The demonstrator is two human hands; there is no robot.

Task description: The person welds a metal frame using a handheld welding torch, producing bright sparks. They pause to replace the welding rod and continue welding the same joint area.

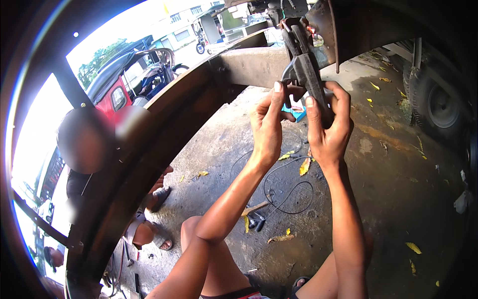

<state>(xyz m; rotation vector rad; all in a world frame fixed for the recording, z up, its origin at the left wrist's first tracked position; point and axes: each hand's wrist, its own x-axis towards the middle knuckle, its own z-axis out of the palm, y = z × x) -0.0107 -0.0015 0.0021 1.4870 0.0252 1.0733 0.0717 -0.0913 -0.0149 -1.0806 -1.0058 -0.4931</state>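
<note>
Left grip (267, 127): closed on the left side of the dark metal tool (308, 70), with thumb raised beside the bright curved lever (286, 74) and fingers bent in behind; fingertips partly hidden.
Right grip (329, 132): clamped around the lower end of the same tool, with thumb laid along the near face and fingers wrapped over the right side.
Tool position: up off the floor, between both hands, slanting from upper left to lower right; upper end at the rusty bracket (322, 40), fastened or merely in front, cannot tell.
Cross beam (254, 65): just left of the tool, joined to the long curved beam (149, 139).
Floor (388, 199): grey, stained dark, dotted with yellow leaves; one big leaf (304, 166) below the hands.
Cable (312, 188): black, thin, lying in loops on the floor.
Stick (256, 208): on the floor, close to small dark-handled tools (260, 224).
Blue item (300, 116): beyond the hands, mostly covered; kind unclear.
Co-worker (77, 184): at left, behind the long curved beam, in dark top and sandals.
Wheel (442, 107): far right, with black tyre.
Red vehicle (117, 98): farther off, upper left, dark-roofed.
</note>
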